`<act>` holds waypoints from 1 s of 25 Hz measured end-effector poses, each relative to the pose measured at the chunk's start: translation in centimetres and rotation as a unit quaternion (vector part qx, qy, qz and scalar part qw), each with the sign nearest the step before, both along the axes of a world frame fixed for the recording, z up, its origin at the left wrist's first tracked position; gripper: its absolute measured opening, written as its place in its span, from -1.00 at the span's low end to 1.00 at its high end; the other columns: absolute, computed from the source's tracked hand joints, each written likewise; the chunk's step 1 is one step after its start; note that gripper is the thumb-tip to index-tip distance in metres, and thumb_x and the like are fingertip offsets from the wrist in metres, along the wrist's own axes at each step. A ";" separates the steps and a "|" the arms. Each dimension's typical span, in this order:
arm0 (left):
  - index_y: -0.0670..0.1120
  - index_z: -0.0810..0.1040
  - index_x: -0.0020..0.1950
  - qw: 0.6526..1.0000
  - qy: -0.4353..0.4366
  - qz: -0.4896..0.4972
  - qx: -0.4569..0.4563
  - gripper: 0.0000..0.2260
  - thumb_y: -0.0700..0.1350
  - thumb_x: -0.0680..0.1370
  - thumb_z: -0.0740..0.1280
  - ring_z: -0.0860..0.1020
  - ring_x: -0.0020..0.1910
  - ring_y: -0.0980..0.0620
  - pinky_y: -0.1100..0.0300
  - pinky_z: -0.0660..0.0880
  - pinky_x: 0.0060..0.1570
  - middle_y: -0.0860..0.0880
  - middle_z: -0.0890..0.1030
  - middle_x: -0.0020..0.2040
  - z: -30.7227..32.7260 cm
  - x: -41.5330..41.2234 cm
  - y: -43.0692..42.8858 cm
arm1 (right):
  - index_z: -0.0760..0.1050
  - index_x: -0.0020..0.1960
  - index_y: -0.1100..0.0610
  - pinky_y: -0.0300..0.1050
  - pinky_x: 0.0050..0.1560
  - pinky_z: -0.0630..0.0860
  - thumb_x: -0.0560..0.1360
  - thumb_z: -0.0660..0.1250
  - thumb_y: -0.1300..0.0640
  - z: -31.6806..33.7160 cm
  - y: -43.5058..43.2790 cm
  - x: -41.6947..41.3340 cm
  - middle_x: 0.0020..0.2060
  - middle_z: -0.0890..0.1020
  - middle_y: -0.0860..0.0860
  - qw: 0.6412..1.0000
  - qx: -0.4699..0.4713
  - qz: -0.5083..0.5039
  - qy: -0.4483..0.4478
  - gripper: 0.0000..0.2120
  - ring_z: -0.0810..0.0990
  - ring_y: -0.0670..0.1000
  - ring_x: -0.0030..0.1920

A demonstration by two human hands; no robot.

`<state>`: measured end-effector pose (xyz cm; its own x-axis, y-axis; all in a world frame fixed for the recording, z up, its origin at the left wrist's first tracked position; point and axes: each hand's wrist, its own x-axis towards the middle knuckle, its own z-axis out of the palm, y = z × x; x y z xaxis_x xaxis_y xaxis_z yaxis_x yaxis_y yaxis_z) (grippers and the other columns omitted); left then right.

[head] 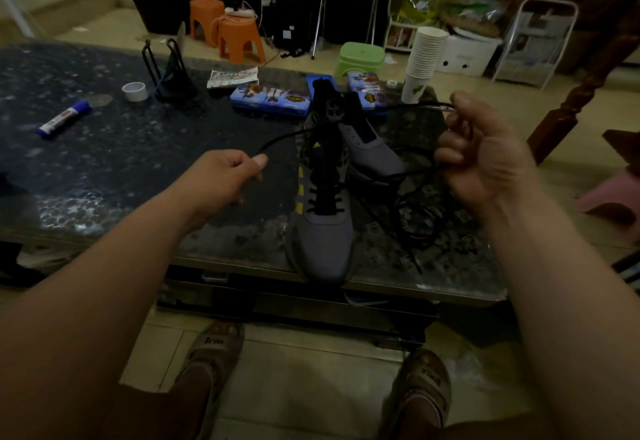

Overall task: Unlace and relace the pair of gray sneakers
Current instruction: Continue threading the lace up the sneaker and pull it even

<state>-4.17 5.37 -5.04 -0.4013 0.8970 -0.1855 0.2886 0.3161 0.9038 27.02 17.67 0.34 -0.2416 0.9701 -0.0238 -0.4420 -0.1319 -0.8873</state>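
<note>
on speckled table (pixel 104 169): gray sneaker (pixel 323 242) at front edge, second sneaker (pixel 370 152) just behind, loose black lace (pixel 412 228), blue marker (pixel 64 118), tape roll (pixel 135 91), blue tins (pixel 270 98), paper cups (pixel 424 59).

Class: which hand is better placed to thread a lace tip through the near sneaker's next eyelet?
Probably the right hand: the lace's clear tip shows at its fingertips, ready to aim. The left hand pinches its lace with the tip hidden, though it sits nearer the sneaker.
</note>
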 end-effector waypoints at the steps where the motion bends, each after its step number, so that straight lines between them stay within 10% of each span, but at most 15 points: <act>1: -0.06 0.58 -0.18 0.999 -0.029 0.008 -0.010 -0.65 0.15 0.67 0.29 0.40 -0.33 0.01 -0.13 0.58 0.00 0.05 0.40 -0.42 0.2 0.2 0.0 | 0.51 0.04 0.04 -0.28 -0.51 0.18 0.60 0.37 0.15 -0.3 0.3 0.4 -0.33 0.46 -0.07 0.997 0.010 -0.018 -0.074 -0.94 0.28 -0.13 -0.46; 5: -0.13 0.57 -0.14 0.997 -0.037 -0.066 0.001 -0.64 0.08 0.71 0.23 0.37 -0.43 0.06 0.07 0.46 -0.19 0.01 0.39 -0.41 1.1 4.7 0.5 | 0.58 0.03 0.11 -0.25 -0.53 0.25 0.65 0.31 0.16 -2.4 -1.6 -1.5 -0.29 0.59 0.03 0.922 0.023 0.072 -0.379 -0.92 0.36 -0.09 -0.48; 12: -0.06 0.56 0.19 0.980 -0.093 -0.165 0.061 -0.75 0.09 0.69 0.28 0.46 -0.46 0.06 0.12 0.53 -0.41 -0.02 0.64 -0.27 0.8 13.0 0.9 | 0.49 0.12 0.19 -0.24 -0.35 0.49 0.63 0.24 0.36 -3.1 -3.7 -5.1 -0.20 0.70 0.08 0.980 -0.113 0.117 -0.111 -0.86 0.63 -0.04 -0.29; 18: -0.13 0.65 -0.03 0.966 -0.249 -0.054 0.035 -0.64 0.12 0.69 0.26 0.45 -0.35 -0.10 0.15 0.41 -0.36 -0.12 0.58 -0.26 0.8 10.9 1.5 | 0.52 0.02 0.15 -0.30 -0.51 0.20 0.60 0.28 0.35 -2.6 -5.9 -4.8 -0.16 0.70 0.10 0.935 -0.017 0.264 -0.237 -0.87 0.37 -0.11 -0.45; 21: -0.05 0.68 -0.03 0.994 -0.029 -0.073 0.081 -0.75 0.00 0.70 0.26 0.58 -0.20 -0.02 0.16 0.47 -0.26 -0.05 0.66 -0.14 0.9 10.2 1.8 | 0.58 0.05 0.20 -0.20 -0.33 0.46 0.64 0.26 0.24 -2.6 -7.2 -5.2 -0.13 0.72 0.13 0.920 -0.036 0.248 -0.302 -0.88 0.58 -0.01 -0.30; 25: -0.02 0.58 -0.03 0.933 0.274 -0.201 0.120 -0.81 0.00 0.69 0.25 0.57 -0.16 0.03 0.01 0.54 -0.13 0.03 0.61 -0.15 0.1 11.0 0.2 | 0.60 0.11 0.23 -0.07 -0.02 0.56 0.71 0.17 0.03 -2.6 -5.9 -5.8 -0.14 0.70 0.11 0.954 -0.121 0.180 -0.205 -0.68 0.66 0.07 -0.10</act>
<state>6.88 5.52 -4.93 -0.0001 0.9847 0.1741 0.7798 -0.1089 0.6165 21.21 11.79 -2.30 -0.4812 0.7796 -0.4007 0.0480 -0.4330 -0.9001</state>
